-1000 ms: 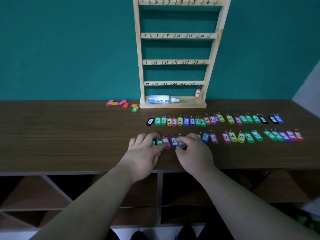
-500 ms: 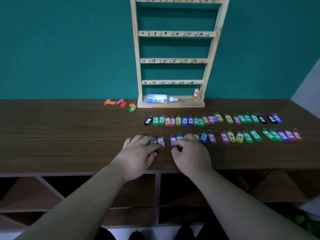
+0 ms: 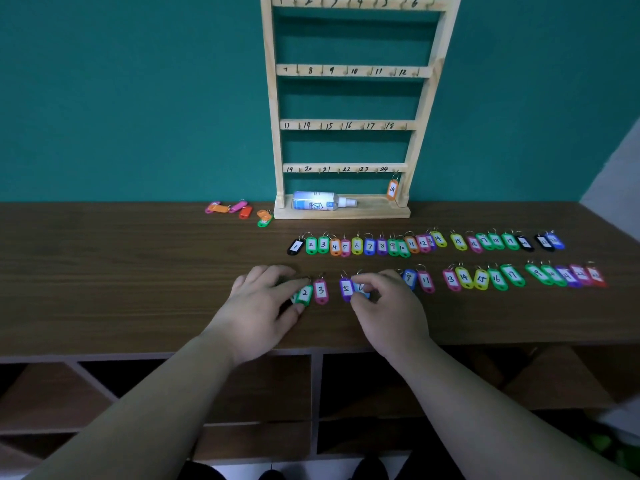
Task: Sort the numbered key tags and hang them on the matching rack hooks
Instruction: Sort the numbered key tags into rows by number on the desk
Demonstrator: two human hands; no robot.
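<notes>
A wooden rack (image 3: 272,109) with hooks numbered 1 to 24 stands against the teal wall; one orange tag 24 (image 3: 392,189) hangs on its bottom rail. Two rows of coloured numbered key tags lie on the table: a far row (image 3: 356,244) and a near row (image 3: 481,278). My left hand (image 3: 263,306) pinches the green tag 2 (image 3: 304,293) at the near row's left end, beside the pink tag 3 (image 3: 321,290). My right hand (image 3: 388,306) pinches a light blue tag 6 (image 3: 361,288) next to the purple tag 5 (image 3: 345,289). Tags under both hands are hidden.
A white spray bottle (image 3: 317,200) lies on the rack's base. A few loose pink, orange and green tags (image 3: 239,211) sit left of the rack. The wooden table (image 3: 121,271) ends just below my hands, with open shelves (image 3: 242,393) beneath.
Both hands slid left along the near row, taking tags with them. Tags 2 and 3 now sit apart from tags 5 and 6, with a gap between.
</notes>
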